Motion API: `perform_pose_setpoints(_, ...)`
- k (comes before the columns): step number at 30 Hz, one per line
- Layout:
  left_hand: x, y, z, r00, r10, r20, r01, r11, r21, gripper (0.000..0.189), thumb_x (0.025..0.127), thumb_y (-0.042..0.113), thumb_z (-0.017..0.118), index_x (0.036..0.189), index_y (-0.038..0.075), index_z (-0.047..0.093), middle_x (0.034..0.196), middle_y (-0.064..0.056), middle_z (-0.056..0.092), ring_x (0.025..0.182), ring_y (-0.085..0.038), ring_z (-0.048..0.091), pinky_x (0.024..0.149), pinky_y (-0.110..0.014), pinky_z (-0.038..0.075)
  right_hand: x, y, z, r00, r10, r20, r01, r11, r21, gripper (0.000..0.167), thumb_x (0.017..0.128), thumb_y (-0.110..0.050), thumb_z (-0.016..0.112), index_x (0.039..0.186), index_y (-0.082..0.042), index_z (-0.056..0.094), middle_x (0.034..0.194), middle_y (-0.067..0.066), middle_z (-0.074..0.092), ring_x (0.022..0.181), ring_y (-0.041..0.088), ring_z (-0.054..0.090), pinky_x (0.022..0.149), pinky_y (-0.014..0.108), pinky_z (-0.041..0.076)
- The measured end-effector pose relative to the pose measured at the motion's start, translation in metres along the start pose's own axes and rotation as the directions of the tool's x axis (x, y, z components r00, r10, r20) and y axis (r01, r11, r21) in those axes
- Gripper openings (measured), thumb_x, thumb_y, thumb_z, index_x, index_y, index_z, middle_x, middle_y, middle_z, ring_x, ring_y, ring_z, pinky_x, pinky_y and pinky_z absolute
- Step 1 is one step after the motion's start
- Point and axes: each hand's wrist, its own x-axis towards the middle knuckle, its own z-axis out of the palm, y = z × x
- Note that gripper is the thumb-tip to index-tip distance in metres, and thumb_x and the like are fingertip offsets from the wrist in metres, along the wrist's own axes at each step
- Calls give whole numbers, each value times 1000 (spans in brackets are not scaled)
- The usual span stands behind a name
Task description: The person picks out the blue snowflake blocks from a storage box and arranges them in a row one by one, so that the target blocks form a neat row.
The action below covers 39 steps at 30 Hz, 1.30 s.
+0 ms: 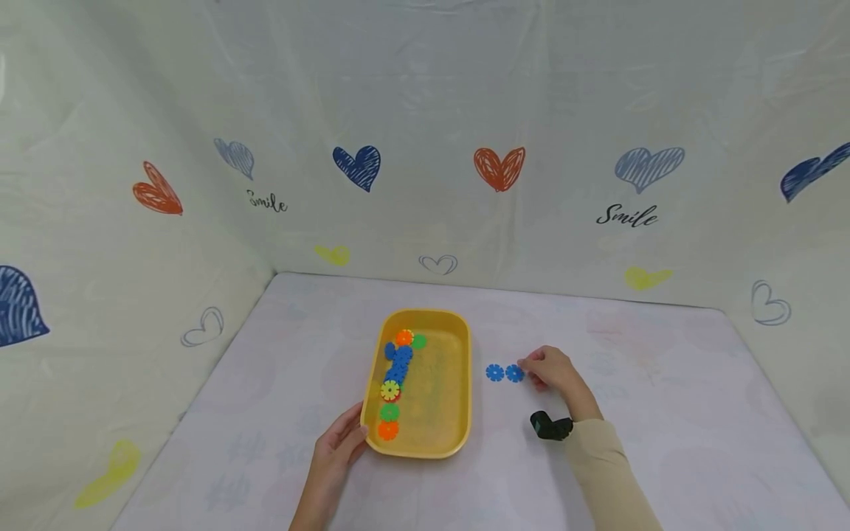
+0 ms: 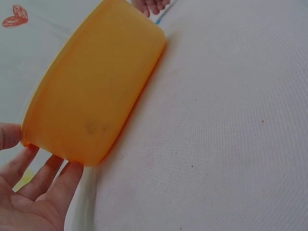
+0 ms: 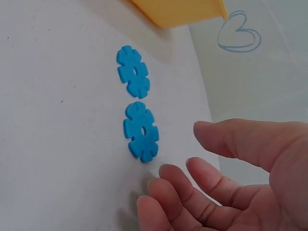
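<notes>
A yellow plastic tray point(image 1: 438, 402) stands on the table, with several flower-shaped interlocking discs lying along its left side. My left hand point(image 1: 336, 445) grips the tray's near left corner; in the left wrist view, its thumb is at the rim and its fingers point(image 2: 65, 185) press the outer wall. Two blue notched discs, a left one point(image 1: 494, 372) and a right one point(image 1: 514, 373), lie flat side by side to the right of the tray. Close beside the right disc is my right hand point(image 1: 553, 370), thumb and fingers apart with nothing between them, as the right wrist view shows.
Inside the tray, blue discs point(image 1: 397, 371) overlap in a row, with orange point(image 1: 388, 430), green point(image 1: 389, 411) and yellow point(image 1: 389, 390) ones around them. A black wrist-worn device point(image 1: 550, 426) is at the right sleeve. A heart-printed white sheet point(image 1: 425, 221) rises behind the table.
</notes>
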Motion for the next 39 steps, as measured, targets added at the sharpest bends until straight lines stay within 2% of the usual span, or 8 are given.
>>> perform_pose_setpoints(6,1,0,0,1000,-7,-2,7,1000,7,51,94,23,54,140,7,41,143,-19,41,125,-28,48,93,-30,50,-13,-17,-6,995,-102,-3,102,994,31,34,91,-27,56,103,4,53,82,12,60,70,17,54,63,27,50)
perform_pose_setpoints(12,1,0,-1,1000,-7,-2,7,1000,4,51,94,23,54,140,7,41,143,-19,40,124,-27,48,93,-30,51,-23,-37,-6,980,-200,15,199,977,72,35,90,-30,58,106,1,55,95,15,63,82,24,59,79,35,55)
perform_pose_setpoints(15,0,0,-1,1000,-5,-3,5,1000,2,51,93,23,54,140,7,41,143,-19,41,124,-27,49,93,-30,51,-29,-49,-4,964,-266,32,262,961,87,35,90,-31,59,106,-1,56,97,16,63,86,25,59,82,37,55)
perform_pose_setpoints(20,0,-1,-1,1000,0,1,0,1000,-3,51,93,23,55,139,6,42,142,-19,42,123,-26,50,92,-29,51,-38,-68,6,933,-353,70,344,932,114,30,89,-28,60,105,-2,58,92,11,62,81,19,58,81,37,55)
perform_pose_setpoints(27,0,-2,-1,1000,15,10,-15,1000,-11,51,93,23,55,139,6,42,142,-18,42,122,-26,50,92,-28,51,-40,-91,26,898,-421,128,395,899,187,26,88,-22,62,103,0,60,90,9,61,79,18,57,78,36,55)
perform_pose_setpoints(31,1,-3,-1,1000,21,6,-21,1000,-10,50,93,23,55,139,6,42,142,-18,43,121,-25,51,91,-27,51,-38,-100,41,885,-431,176,396,896,199,25,87,-21,63,103,-1,62,90,7,61,81,19,57,76,30,54)
perform_pose_setpoints(35,1,-3,-1,1000,16,2,-16,1000,-3,51,93,23,55,139,6,42,142,-19,43,122,-26,50,92,-29,51,-37,-106,55,874,-430,227,389,898,203,26,87,-21,63,104,-2,63,91,7,61,83,19,58,78,30,54)
perform_pose_setpoints(39,0,-2,0,1000,11,-2,-11,1000,0,51,93,23,55,139,7,42,142,-19,43,122,-27,50,93,-30,51,-33,-108,69,851,-448,275,408,893,192,26,88,-18,62,106,0,62,91,8,62,79,18,56,75,30,53)
